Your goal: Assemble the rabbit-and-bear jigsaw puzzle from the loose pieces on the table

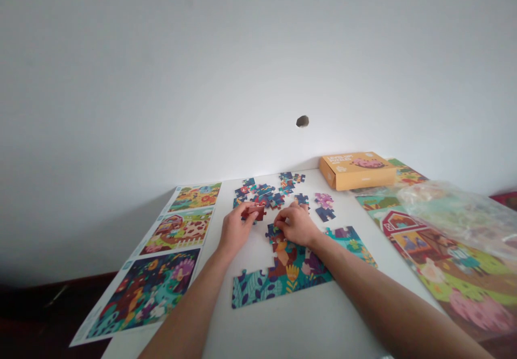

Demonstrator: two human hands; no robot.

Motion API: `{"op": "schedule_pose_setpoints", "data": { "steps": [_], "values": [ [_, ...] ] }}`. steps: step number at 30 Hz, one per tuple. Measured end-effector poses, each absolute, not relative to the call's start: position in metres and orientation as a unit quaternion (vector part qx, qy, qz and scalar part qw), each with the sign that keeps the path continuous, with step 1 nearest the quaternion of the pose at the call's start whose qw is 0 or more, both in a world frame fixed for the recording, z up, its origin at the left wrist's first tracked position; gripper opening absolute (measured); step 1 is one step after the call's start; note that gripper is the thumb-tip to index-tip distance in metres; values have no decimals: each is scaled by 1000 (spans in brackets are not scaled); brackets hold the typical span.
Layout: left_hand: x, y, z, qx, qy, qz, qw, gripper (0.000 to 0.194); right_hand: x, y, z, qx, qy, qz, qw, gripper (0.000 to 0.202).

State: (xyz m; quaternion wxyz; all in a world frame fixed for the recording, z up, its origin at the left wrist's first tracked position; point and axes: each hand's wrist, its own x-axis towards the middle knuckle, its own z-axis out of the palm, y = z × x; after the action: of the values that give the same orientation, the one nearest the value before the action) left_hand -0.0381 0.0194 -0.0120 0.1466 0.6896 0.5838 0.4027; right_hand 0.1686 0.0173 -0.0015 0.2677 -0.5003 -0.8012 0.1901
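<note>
Between the thumb and fingers of my left hand is a reddish-brown puzzle piece, held up just above the table. My right hand is curled over the top edge of a partly joined jigsaw puzzle, its fingertips pressed together and turned down. Whatever those fingers pinch is hidden. The joined part shows teal leaves, a yellow flower and an orange-brown animal, and my right forearm covers some of it. Beyond both hands lie several loose dark-blue puzzle pieces. A purple-and-blue group of pieces lies right of my right hand.
A picture sheet with three printed scenes lies along the table's left side. At the back right, a yellow puzzle box stands against the white wall. A farm-scene puzzle and crumpled clear plastic occupy the right side.
</note>
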Motion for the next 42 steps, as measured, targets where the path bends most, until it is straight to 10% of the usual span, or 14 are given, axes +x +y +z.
{"op": "schedule_pose_setpoints", "data": {
  "steps": [42],
  "values": [
    [-39, 3, 3, 785, 431, 314, 315, 18, 173, 21, -5, -622, -709, 111, 314, 12]
  ]
}}
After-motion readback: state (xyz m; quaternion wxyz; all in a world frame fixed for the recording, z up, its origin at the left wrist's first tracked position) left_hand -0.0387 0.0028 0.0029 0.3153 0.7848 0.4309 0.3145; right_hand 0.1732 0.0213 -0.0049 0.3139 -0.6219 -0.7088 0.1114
